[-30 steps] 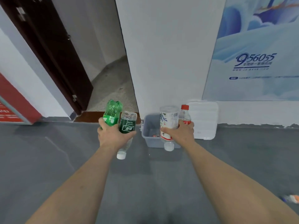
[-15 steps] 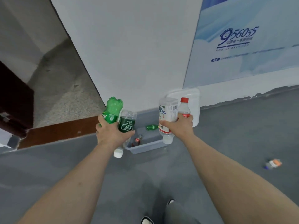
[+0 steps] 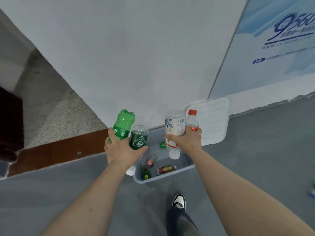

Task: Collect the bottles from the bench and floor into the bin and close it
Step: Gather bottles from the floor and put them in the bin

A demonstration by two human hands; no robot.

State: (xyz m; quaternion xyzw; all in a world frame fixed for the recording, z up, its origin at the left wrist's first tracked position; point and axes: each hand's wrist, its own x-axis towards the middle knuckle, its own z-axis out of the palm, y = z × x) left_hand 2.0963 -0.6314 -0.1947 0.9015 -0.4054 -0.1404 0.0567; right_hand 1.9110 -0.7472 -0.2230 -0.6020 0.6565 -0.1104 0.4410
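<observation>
Left hand (image 3: 121, 150) fingers are clamped round two bottles held side by side: a green bottle (image 3: 123, 124), base up, and at its 3 o'clock a dark bottle (image 3: 138, 138), also upside down, its white cap poking out below the palm. Right hand (image 3: 186, 141) fingers are wrapped round two more: a white bottle (image 3: 174, 126), cap down, and at its 3 o'clock an upright red-cap bottle (image 3: 192, 121). Both hands hang over the open bin (image 3: 163, 177) on the floor by the wall (image 3: 136, 65); several bottles (image 3: 166, 168) lie inside it. The lid (image 3: 213, 120) leans on the wall at the bin's 1 o'clock. A shoe (image 3: 179, 201) stands at the bin's 6 o'clock.
</observation>
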